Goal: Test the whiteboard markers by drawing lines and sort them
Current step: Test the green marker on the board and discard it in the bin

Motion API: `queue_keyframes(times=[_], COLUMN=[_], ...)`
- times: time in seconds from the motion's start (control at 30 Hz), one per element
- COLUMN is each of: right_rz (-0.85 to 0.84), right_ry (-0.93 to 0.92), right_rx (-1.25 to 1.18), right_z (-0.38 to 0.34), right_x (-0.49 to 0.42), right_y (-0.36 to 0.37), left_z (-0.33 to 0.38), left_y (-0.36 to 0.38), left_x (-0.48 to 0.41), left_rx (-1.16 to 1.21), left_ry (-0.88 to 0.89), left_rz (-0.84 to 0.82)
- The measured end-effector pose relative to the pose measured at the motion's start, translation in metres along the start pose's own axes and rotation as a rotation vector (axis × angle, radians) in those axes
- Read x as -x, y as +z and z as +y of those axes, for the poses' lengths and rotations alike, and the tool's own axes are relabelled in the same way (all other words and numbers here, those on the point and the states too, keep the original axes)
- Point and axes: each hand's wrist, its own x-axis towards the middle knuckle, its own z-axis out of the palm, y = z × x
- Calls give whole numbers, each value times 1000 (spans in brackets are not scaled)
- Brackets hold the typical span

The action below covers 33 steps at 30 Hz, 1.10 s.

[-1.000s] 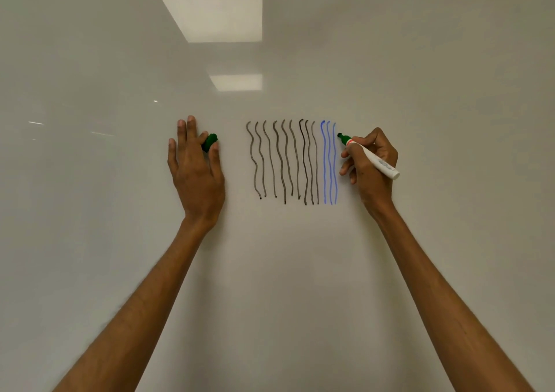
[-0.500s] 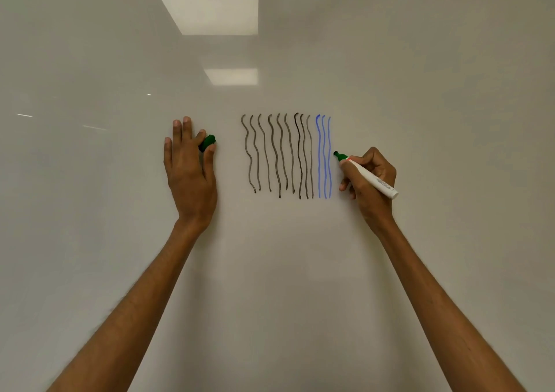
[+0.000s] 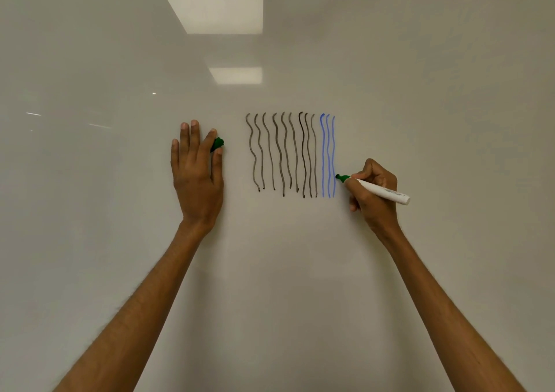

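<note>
A white-barrelled marker (image 3: 386, 193) with a green tip (image 3: 340, 177) is gripped in my right hand (image 3: 374, 195). The tip meets the whiteboard (image 3: 288, 286) just right of the blue lines, near their lower ends. No green line shows beside it. My left hand (image 3: 195, 178) lies flat on the board, left of the drawing, and pinches the green cap (image 3: 217, 144) between thumb and forefinger. Several wavy black lines (image 3: 280, 154) run downward, with three blue lines (image 3: 328, 156) to their right.
The glossy board fills the whole view. Two ceiling lights (image 3: 216, 4) are reflected in its upper part. Blank board surrounds the drawing on every side.
My right hand has drawn the marker tip down the board, from level with the lines' tops to near their lower ends. My left hand has stayed on the board with the cap.
</note>
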Motion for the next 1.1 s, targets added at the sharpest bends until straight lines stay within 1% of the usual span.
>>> queue_keyframes(times=[0.1, 0.23, 0.4, 0.5, 0.57, 0.67, 0.73, 0.8, 0.9, 1.0, 1.1], right_rz=[-36, -38, -79, -91, -45, 99, 152, 143, 113, 123, 124], right_ry=[18, 44, 22, 47, 83, 165, 212, 238, 213, 200, 155], right_rx=[7, 29, 95, 104, 33, -110, -186, -253, -288, -280, -212], right_z=[1, 2, 3, 2, -3, -18, -30, -38, -44, -47, -44], right_x=[-1, 0, 1, 2, 0, -11, -21, -32, -47, -59, -59], right_y=[-5, -6, -4, -4, -3, 1, 2, 2, 1, 1, 5], left_z=[0, 0, 0, 0, 0, 1, 1, 1, 1, 2, 1], left_y=[0, 0, 0, 1, 1, 0, -1, -1, -2, -2, -2], left_x=[1, 1, 2, 3, 2, 3, 3, 3, 3, 3, 3], left_rx=[3, -3, -22, -18, -19, -20, -24, -26, -26, -21, -26], left_ry=[-10, -15, -19, -20, -21, -23, -20, -16, -20, -20, -16], left_rz=[-10, -13, -13, -13, -13, -15, -23, -28, -29, -27, -25])
